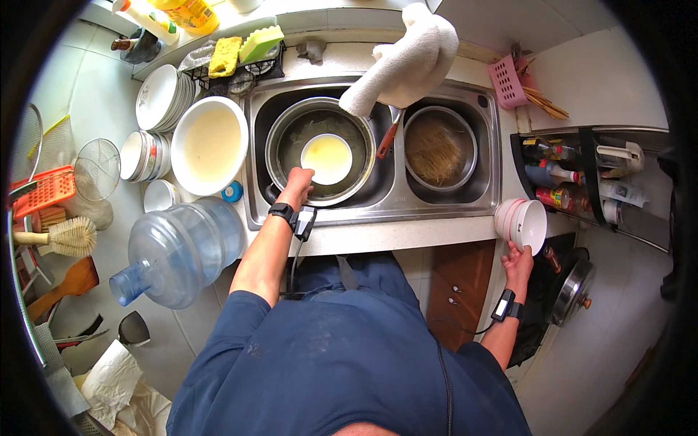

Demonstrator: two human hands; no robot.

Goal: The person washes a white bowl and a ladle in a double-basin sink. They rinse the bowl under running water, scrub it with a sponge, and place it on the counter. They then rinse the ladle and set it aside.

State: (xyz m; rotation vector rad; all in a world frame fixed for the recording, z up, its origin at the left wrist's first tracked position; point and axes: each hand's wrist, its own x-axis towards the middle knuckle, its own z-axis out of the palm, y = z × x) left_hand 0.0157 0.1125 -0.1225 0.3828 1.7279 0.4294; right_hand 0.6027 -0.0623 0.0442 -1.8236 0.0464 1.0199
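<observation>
My left hand (pixel 298 185) reaches over the near rim of a large metal pot (pixel 274 147) in the left sink basin. Its fingers are at the edge of a small white bowl (pixel 327 158) holding pale yellow liquid, and seem to pinch its rim; the fingertips are partly hidden. Dark, cloudy liquid surrounds that bowl in the pot. At the counter's right corner, my right hand (pixel 517 267) grips the near rim of a tilted stack of white bowls with red stripes (pixel 512 215).
A basin of cloudy liquid (pixel 210 144), stacked plates (pixel 158 98) and a large water jug (pixel 185 245) stand left. The right sink basin holds a metal bowl (pixel 409 163) with brown strands in liquid. A white cloth-wrapped faucet (pixel 414 65) overhangs the sink.
</observation>
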